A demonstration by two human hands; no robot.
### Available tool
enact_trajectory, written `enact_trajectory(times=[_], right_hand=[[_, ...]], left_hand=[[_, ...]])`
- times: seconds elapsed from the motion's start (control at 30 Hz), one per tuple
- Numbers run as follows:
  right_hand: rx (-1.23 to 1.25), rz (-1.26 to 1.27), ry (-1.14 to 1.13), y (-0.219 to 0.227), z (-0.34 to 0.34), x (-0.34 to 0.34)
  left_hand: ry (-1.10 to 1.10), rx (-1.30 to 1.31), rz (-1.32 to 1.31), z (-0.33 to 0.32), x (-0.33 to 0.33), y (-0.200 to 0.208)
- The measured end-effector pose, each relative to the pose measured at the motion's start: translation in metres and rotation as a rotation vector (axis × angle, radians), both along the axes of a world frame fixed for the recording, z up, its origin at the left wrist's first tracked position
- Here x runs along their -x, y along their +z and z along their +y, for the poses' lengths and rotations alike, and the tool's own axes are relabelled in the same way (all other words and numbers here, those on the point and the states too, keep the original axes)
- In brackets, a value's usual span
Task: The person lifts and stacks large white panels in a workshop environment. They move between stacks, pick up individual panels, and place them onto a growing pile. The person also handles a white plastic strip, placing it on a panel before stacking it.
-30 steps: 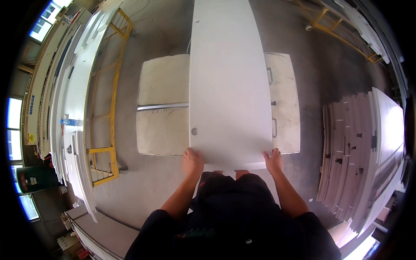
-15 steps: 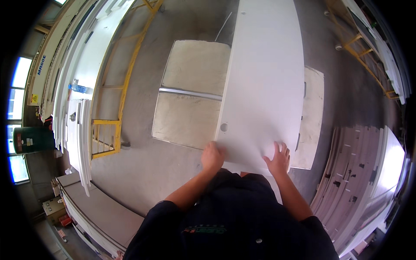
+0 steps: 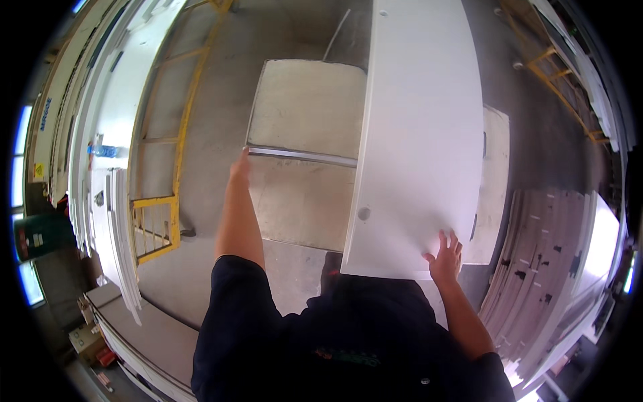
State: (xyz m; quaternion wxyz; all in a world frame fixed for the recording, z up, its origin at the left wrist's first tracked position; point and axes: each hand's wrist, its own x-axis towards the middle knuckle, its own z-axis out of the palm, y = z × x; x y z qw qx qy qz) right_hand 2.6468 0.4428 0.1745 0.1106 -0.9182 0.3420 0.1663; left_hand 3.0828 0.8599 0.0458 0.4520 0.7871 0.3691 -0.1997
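Note:
A long white panel with a small round hole near its near-left corner lies across a low pale worktable. My right hand rests near the panel's near-right edge, fingers spread and holding nothing. Stretched out to the left, my left hand is at the left end of a narrow metal strip, which runs across the tabletop and disappears under the panel. A fingertip appears to touch the strip's end; the other fingers are hidden, so a grip cannot be made out.
On the left, a yellow metal frame stands beside stacked white panels with a plastic bottle on top. Another stack of boards stands at right. A low stack lies at near left. A green bin is at far left.
My left hand has left the panel's near-left edge and reached out left and forward to the strip's end. My right hand stays by the panel's near-right edge. The view has shifted slightly.

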Motion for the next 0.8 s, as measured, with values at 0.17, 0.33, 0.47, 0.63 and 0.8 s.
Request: enact_trajectory(times=[0.17, 0.33, 0.47, 0.63, 0.8], right_hand=[[-0.017, 0.002, -0.037, 0.0, 0.001, -0.002], [-0.008, -0.042, -0.026, 0.004, 0.003, -0.006], [-0.035, -0.012, -0.054, 0.007, 0.002, -0.006], [-0.029, -0.02, -0.062, 0.007, 0.005, 0.001], [-0.03, -0.04, -0.07, 0.003, 0.005, 0.012]], left_hand=[[0.249, 0.803, -0.496, -0.026, -0.027, 0.046], [0.178, 0.767, -0.382, -0.069, -0.037, 0.083], [0.12, 0.621, -0.016, -0.124, -0.01, 0.058], [0.295, 1.164, -0.423, -0.138, -0.038, 0.036], [0.5, 1.219, -0.843, -0.054, -0.109, 0.145]])
